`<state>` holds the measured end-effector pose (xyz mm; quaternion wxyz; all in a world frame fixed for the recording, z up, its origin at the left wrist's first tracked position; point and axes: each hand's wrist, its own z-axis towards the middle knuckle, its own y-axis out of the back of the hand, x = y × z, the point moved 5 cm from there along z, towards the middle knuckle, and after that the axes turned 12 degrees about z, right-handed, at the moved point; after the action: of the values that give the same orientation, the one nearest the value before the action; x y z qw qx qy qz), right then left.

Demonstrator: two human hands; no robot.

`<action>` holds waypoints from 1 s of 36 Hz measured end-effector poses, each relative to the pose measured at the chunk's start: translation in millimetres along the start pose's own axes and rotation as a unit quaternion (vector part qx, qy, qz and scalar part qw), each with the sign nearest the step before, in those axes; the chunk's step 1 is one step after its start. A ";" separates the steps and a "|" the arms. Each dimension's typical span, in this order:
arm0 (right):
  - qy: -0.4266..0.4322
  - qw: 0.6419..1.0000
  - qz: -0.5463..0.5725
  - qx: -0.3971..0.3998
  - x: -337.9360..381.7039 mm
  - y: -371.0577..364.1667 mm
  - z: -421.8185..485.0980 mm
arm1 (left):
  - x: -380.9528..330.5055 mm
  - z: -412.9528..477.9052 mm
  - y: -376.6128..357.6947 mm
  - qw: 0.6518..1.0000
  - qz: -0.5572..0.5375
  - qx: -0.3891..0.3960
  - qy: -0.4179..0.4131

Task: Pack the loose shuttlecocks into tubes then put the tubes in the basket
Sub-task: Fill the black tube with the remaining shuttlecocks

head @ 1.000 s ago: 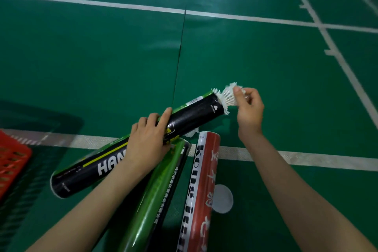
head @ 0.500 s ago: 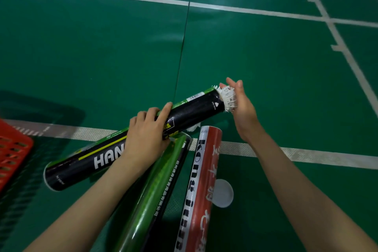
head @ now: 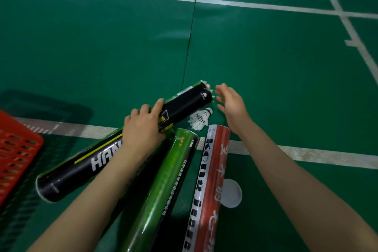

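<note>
Grips black tube at mid-length with left hand; holds right hand open just off the tube mouth.
Wraps left fingers and thumb round the tube, open end pointing up-right in view, white feathers poking from the mouth. Spreads right fingers loose and near straight, holding nothing, just right of that mouth; cannot tell if touching the feathers. Has 1 loose shuttlecock lying on green court floor just under the open end, below-left of the right palm, near but apart. Also shows green tube and red tube lying side by side between the forearms, white cap right of red tube, red basket at left edge.
</note>
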<state>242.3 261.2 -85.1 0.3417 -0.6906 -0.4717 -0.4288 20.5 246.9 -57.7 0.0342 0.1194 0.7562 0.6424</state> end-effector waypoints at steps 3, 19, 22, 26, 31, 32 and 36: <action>-0.020 0.989 -0.142 0.032 -8.1 -3.9 14.7 | 13.9 0.9 -4.5 0.999 -0.016 0.023 0.024; 0.006 0.937 -0.334 0.099 -22.6 -15.8 25.7 | 29.5 -1.0 -14.0 0.998 -0.030 0.029 0.039; -0.057 0.993 -0.095 0.044 -11.2 2.3 25.2 | 24.8 -1.5 -12.7 0.999 -0.023 0.023 0.024; -0.104 0.967 0.228 0.040 11.9 24.5 7.3 | 15.4 0.1 -10.3 1.000 -0.014 0.010 -0.003; -0.085 0.969 0.231 0.030 19.6 46.2 -4.0 | 3.0 2.2 -6.4 0.999 -0.017 -0.004 -0.033; -0.080 0.970 0.229 0.031 22.2 47.4 -6.7 | 0.6 2.3 -5.2 0.999 -0.022 -0.009 -0.041; -0.062 0.982 0.180 -0.005 24.3 55.4 -7.3 | -9.1 2.4 -0.7 0.996 -0.031 -0.035 -0.082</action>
<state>297.2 245.7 -63.7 0.3799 -0.7913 -0.3574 -0.3192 29.8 247.0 -59.8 0.1205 0.1469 0.7313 0.6551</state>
